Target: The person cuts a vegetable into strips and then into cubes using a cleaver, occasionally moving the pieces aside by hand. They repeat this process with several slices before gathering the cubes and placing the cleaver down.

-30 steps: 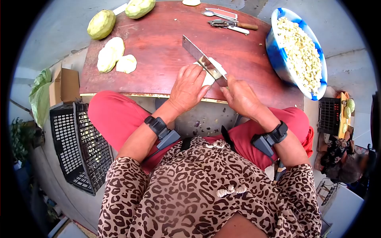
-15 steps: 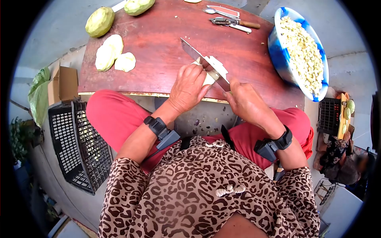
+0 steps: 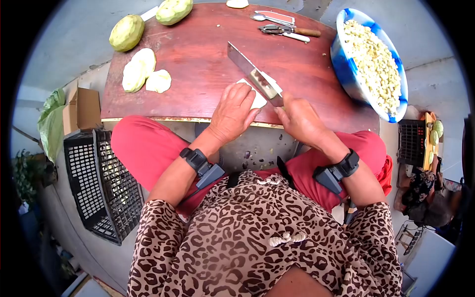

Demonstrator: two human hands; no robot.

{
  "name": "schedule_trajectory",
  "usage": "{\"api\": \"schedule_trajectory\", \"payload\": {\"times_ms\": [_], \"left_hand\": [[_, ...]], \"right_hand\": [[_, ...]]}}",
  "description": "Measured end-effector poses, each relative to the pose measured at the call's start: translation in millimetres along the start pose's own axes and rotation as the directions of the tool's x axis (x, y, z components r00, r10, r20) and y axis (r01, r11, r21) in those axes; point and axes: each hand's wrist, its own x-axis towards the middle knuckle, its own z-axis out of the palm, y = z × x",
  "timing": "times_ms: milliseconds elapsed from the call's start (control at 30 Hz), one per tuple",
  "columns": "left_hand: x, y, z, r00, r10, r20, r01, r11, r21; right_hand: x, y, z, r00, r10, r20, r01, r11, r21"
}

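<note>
My right hand [image 3: 300,116] is closed around the handle of a cleaver [image 3: 242,61], whose wide blade points up and left over the table. Pressed under the fingers of my left hand [image 3: 231,111] is a pale vegetable slice [image 3: 258,101], close to the table's near edge. Another cut strip shows along the blade's right side. Left of my hands lie several pale slices [image 3: 159,81], overlapping in part. Two peeled, light green, oval vegetables [image 3: 126,32] rest at the far left of the table.
A blue-and-white basin [image 3: 341,67] full of small pale cubes stands at the table's right. A peeler [image 3: 277,29], a knife and a spoon [image 3: 258,17] lie at the back of the red-brown table [image 3: 198,54]. A black crate [image 3: 84,173] sits lower left; another person [image 3: 420,198] is at far right.
The cleaver has shifted slightly up and right, away from my left fingers, and its blade has turned to show more of its flat side. My left hand stays on the slice.
</note>
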Motion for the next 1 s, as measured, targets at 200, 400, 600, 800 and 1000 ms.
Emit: {"api": "schedule_trajectory", "payload": {"times_ms": [200, 400, 600, 800, 1000], "left_hand": [[-1, -1, 1, 0.999, -0.039, -0.01, 0.038, 0.998, -0.044], [0, 0, 1, 1.0, -0.028, -0.002, 0.028, 0.999, -0.035], [1, 0, -2, 1.0, -0.017, 0.017, 0.017, 0.999, -0.037], [-3, -1, -3, 1.0, 0.004, -0.017, -0.004, 1.0, 0.007], [-4, 1, 0, 0.999, -0.026, -0.038, 0.026, 1.0, 0.005]], "right_hand": [[-13, -15, -17, 0.998, -0.047, 0.045, 0.048, 0.999, -0.01], [-15, -14, -13, 0.997, -0.065, 0.036, 0.068, 0.995, -0.075], [-2, -10, 1, 0.997, -0.069, 0.036, 0.071, 0.995, -0.068], [5, -6, 4, 1.0, -0.014, 0.001, 0.014, 1.0, 0.022], [-6, -15, -8, 0.999, 0.029, 0.043, -0.03, 0.999, 0.019]]}}
